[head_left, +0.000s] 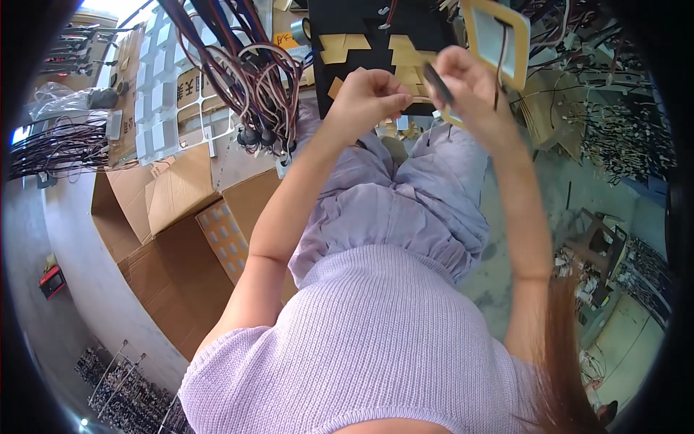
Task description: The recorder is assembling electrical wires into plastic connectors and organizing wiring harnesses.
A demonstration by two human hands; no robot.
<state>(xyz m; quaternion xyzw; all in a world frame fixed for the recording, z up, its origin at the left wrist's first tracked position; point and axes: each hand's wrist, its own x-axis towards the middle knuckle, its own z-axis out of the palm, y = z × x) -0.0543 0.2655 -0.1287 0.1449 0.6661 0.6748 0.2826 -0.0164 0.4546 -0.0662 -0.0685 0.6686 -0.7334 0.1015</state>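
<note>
Over my lap at the table's near edge, my left hand [370, 101] is closed in a pinch, thumb against fingertips. Whatever lies between them is too small to make out. Close by on the right, my right hand [468, 87] has curled fingers, slightly blurred. A short dark strip [438, 82] lies along its finger side, and the hand seems to grip it. Behind both hands, pieces of yellow tape [343, 48] are stuck on a black board [369, 16]. A yellow-rimmed frame [522, 54] with a thin dark wire stands just beyond my right hand.
Bundled wire harnesses [253, 94] hang left of my left hand. A white plastic tray [153, 94] and an open cardboard box [173, 253] are farther left. A tape roll [301, 31] sits by the board. More wires [614, 137] hang at the right, near a brown stool [596, 235].
</note>
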